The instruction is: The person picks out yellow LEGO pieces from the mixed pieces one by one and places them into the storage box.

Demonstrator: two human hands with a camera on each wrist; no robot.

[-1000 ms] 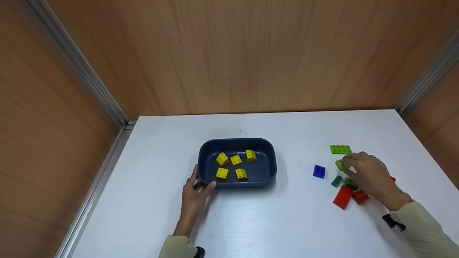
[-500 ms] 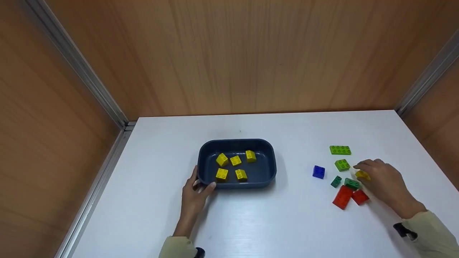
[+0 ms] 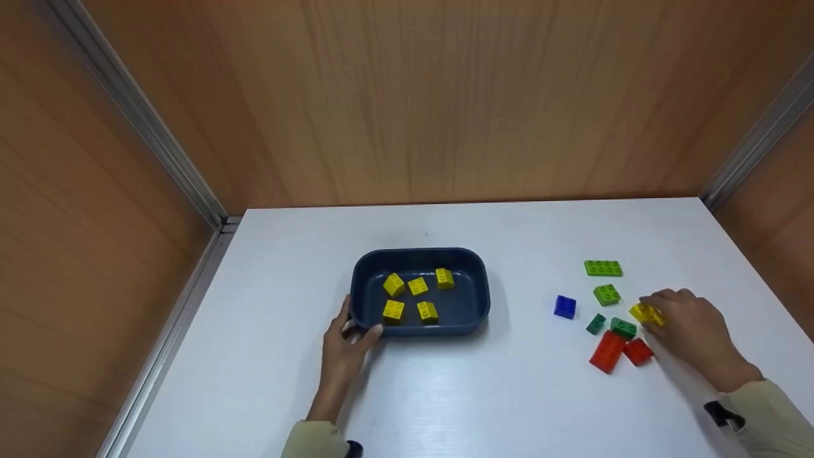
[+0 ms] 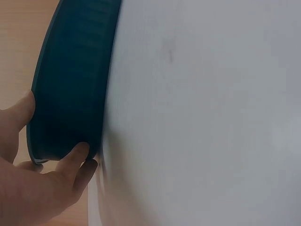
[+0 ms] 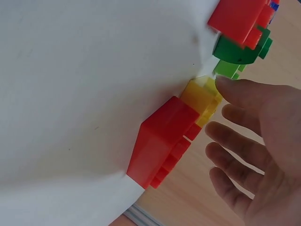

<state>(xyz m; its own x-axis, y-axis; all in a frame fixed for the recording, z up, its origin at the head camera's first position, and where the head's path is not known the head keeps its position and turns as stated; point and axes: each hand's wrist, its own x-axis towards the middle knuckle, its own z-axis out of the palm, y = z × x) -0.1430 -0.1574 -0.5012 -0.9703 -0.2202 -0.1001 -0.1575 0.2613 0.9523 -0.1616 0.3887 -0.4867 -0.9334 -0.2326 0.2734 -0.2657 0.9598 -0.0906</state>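
Observation:
My left hand (image 3: 343,350) grips the front-left corner of a dark blue tray (image 3: 420,330); in the left wrist view, the fingers and thumb (image 4: 24,106) lie on the tray's rim and side. Inside the tray sit several yellow toy bricks (image 3: 393,311). At the right, my right hand (image 3: 690,327) reaches over another yellow brick (image 3: 645,313) on the table. In the right wrist view its thumb tip is right at this yellow brick (image 5: 200,96), and the other fingers are spread loosely beyond it. Beside that brick stands a red brick (image 5: 162,141), hidden under the hand in the head view.
Around the right hand lie two light green bricks (image 3: 603,268), a blue brick (image 3: 565,306), two dark green bricks (image 3: 623,328) and two red bricks (image 3: 607,351). Wooden panels (image 3: 445,102) rise behind and beside the white table (image 3: 432,401).
My right hand has moved right and toward me, from the smaller light green brick to the yellow brick, uncovering the green one. The left hand and tray have stayed put.

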